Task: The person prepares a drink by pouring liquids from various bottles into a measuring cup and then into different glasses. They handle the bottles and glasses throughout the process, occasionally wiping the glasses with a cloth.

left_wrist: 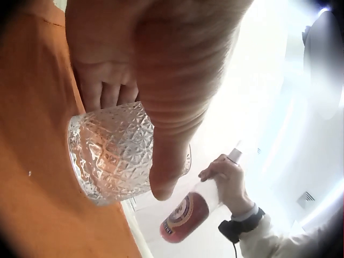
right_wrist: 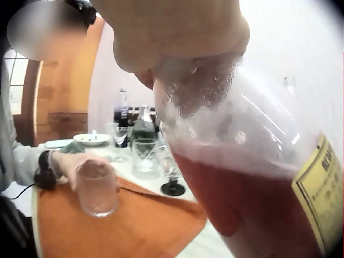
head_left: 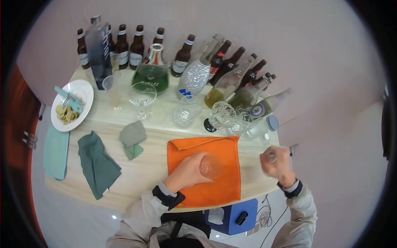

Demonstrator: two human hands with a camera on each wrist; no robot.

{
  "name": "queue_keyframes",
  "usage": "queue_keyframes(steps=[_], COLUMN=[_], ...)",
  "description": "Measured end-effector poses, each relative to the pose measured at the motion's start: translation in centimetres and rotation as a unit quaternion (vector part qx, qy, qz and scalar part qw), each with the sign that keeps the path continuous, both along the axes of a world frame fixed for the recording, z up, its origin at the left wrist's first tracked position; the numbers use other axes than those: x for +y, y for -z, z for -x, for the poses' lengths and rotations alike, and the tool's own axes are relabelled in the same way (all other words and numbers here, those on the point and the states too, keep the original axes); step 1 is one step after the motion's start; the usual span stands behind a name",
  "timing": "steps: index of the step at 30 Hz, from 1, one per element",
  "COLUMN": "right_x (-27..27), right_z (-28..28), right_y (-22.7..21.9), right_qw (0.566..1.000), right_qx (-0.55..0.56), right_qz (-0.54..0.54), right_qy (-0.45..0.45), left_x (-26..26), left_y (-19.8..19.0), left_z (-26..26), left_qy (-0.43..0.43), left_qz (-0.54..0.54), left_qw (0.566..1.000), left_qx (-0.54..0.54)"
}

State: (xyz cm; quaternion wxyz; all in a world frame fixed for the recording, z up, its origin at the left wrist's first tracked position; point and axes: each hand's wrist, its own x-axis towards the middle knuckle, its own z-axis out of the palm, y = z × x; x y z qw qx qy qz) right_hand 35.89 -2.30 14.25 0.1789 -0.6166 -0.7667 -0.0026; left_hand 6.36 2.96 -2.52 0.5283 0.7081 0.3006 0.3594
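My left hand [head_left: 188, 170] grips a clear cut-glass tumbler [head_left: 211, 167] over the orange cloth [head_left: 226, 190]. The left wrist view shows a diamond pattern on the tumbler's wall [left_wrist: 115, 153], with the thumb along one side and the other fingers behind it. Off to the right, my right hand [head_left: 280, 162] holds a clear glass bottle [right_wrist: 236, 204] by its neck. Pinkish-red liquid fills its lower part, and a yellow label [right_wrist: 322, 193] shows on one side. In the left wrist view the bottle [left_wrist: 185, 215] hangs tilted, a round emblem on its label.
Behind the cloth stand several glasses [head_left: 188, 113] and a lidded jar [head_left: 261, 126]. Bottles line the back, including a green-filled decanter [head_left: 151, 78]. To the left are a green cloth [head_left: 97, 165], a grey cloth [head_left: 133, 134] and a white plate [head_left: 87, 93] with lemon slices.
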Motion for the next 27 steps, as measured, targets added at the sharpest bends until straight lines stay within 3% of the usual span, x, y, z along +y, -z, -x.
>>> queue_keyframes(steps=[3,11,27], right_x=[-0.3,0.8,1.4], right_z=[3.1,5.5,5.8], right_y=[2.2,5.4,4.8], right_qw=[0.996,0.983,0.967], right_qx=[-0.014,-0.102,-0.187], right_qz=[0.054,0.132,0.153], right_qy=[-0.067,-0.080,-0.084], left_x=[-0.1,0.3,0.2], left_y=[-0.2,0.2,0.4], left_z=[0.2,0.0,-0.1], left_qy=[0.004,0.020,0.009], left_qz=[-0.001,-0.007,-0.007], left_qw=[1.000,1.000,1.000], left_qx=[0.026,-0.018,-0.017])
